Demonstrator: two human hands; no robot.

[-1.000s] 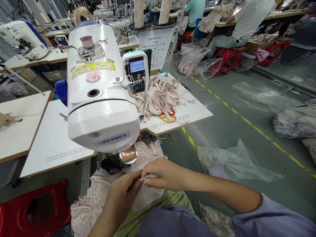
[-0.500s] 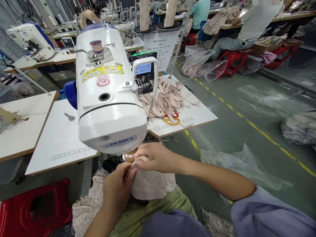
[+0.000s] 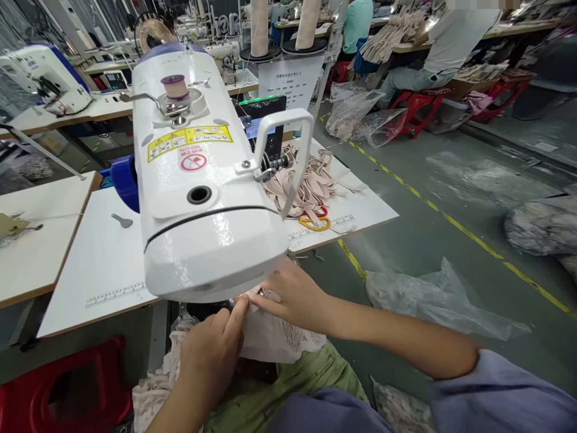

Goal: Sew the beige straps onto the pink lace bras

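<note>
The left hand (image 3: 211, 346) lies just below the front end of a white sewing machine (image 3: 198, 180), its index finger stretched out and its fingertips on a pale cloth (image 3: 277, 340); whether that grip pinches the cloth or only presses on it, I cannot tell; the right hand (image 3: 300, 294) reaches in from the other side, thumb pointing towards the left fingertips, with some of its fingers hidden behind the machine's head, so the state of its grip cannot be told either; the pale cloth hangs below both hands over the person's green-clad lap (image 3: 302, 385), with lacy texture on its right part; beside the left forearm is a heap of lacy fabric (image 3: 151, 400); on the white counter (image 3: 103, 258), left of the machine, lies a small grey tool (image 3: 122, 221); on its right side sit a tangle of beige strips (image 3: 315, 180) and, at their near edge, scissors with red and yellow handles (image 3: 315, 224); a spool (image 3: 175, 88) stands on top of the machine; a red stool (image 3: 27, 385) is at lower left, and a clear plastic bag (image 3: 437, 300) lies on the floor (image 3: 455, 180) at right
</note>
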